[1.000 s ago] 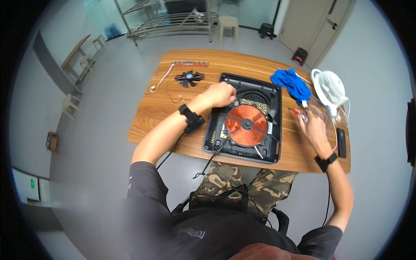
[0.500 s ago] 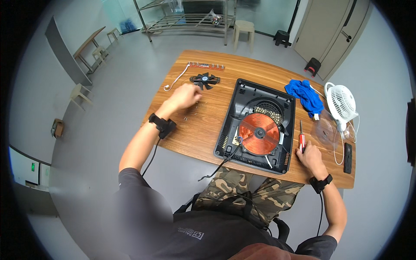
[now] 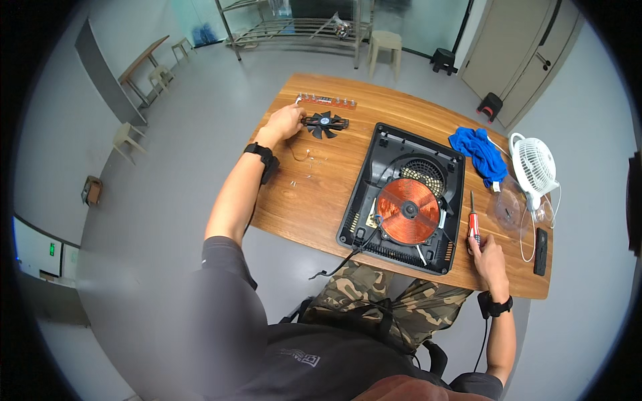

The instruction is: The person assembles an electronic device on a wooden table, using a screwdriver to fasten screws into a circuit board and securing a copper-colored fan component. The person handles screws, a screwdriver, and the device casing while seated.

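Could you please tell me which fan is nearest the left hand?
The bare-bladed black fan, at the left hand; the caged white fan is far right.

An opened appliance (image 3: 409, 200) and screwdriver (image 3: 473, 222) on the table (image 3: 314, 210) suggest a workshop.

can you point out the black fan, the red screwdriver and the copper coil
black fan (image 3: 326, 121), head view, on its hub
red screwdriver (image 3: 473, 223), head view, on its handle
copper coil (image 3: 394, 212), head view, on the windings just left of its centre

Matt plastic black fan (image 3: 325, 121), glossy copper coil (image 3: 399, 224), smooth wood-grain tabletop (image 3: 304, 210)
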### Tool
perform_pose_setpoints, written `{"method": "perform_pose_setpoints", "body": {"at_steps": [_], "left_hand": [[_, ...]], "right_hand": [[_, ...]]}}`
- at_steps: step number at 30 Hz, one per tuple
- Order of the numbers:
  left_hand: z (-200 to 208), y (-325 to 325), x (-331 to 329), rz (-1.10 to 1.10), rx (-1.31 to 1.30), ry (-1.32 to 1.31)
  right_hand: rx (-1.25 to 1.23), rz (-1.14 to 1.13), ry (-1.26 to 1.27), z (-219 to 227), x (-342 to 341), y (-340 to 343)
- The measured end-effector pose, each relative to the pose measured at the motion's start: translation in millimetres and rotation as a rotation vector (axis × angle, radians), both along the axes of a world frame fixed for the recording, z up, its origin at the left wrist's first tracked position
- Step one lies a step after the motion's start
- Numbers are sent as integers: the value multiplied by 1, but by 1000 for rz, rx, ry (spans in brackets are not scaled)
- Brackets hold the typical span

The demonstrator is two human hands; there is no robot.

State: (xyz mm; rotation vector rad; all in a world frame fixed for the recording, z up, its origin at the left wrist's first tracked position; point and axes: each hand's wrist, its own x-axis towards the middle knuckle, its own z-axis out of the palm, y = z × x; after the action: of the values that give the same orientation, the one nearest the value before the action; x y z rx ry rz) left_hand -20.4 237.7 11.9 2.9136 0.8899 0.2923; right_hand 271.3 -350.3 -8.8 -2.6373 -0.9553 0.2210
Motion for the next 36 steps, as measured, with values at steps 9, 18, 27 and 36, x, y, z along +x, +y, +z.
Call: {"method": "perform_pose_setpoints", "body": {"at_steps": [9,18,27,36], "left_hand": [[-23,23,36,-50,54,144],[0,23,36,38,137,194],[117,-49,77,-140,119,-47],[85,-174,181,-477,205,-69]], "right_hand": [[23,22,-71,11,7,-23],[37,53,-72,22,20,-8],[116,215,-270,58,53,29],[281,551,-448,99,55,132]]}}
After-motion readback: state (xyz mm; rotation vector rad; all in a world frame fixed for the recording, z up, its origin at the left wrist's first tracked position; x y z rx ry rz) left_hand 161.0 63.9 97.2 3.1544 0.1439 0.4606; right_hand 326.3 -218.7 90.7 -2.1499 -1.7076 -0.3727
